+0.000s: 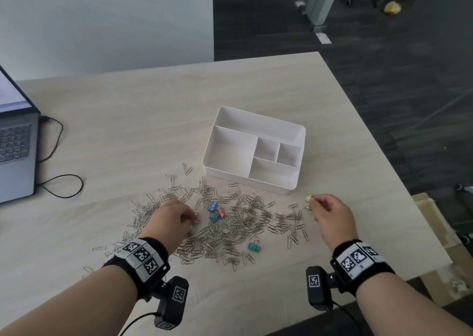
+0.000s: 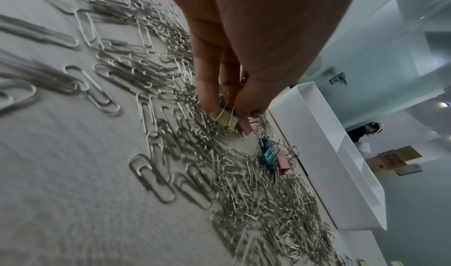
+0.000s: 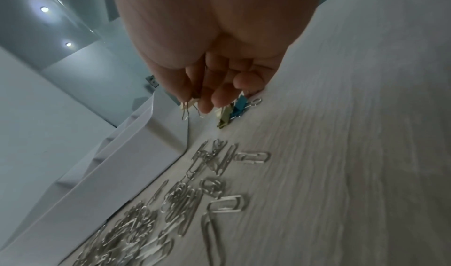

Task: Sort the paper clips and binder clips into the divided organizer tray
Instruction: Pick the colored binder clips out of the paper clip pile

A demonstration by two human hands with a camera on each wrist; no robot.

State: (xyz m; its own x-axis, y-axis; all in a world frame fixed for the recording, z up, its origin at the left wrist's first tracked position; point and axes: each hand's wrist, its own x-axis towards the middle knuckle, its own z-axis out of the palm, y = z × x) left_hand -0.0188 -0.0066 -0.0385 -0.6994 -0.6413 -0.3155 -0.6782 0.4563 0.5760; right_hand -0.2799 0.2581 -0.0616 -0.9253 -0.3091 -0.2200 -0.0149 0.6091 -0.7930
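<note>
A heap of silver paper clips (image 1: 230,223) covers the near middle of the table, in front of the white divided tray (image 1: 243,179), whose compartments show nothing inside. My left hand (image 1: 193,220) reaches into the heap and pinches a yellow binder clip (image 2: 223,122) by its wire handles. A pink binder clip (image 2: 246,130) touches its thumb tip. My right hand (image 1: 313,202) pinches a cream binder clip (image 1: 309,199) just above the table, near the tray's front right corner. Olive (image 3: 224,116) and blue (image 3: 239,105) binder clips sit under its curled fingers; I cannot tell if they are held.
Blue (image 1: 212,206), pink (image 1: 221,211) and teal (image 1: 214,218) binder clips lie together in the heap, and one teal clip (image 1: 253,247) lies nearer me. An open laptop (image 1: 15,151) with a black cable (image 1: 61,184) stands at the left. Cardboard boxes (image 1: 435,233) sit beyond the table's right edge.
</note>
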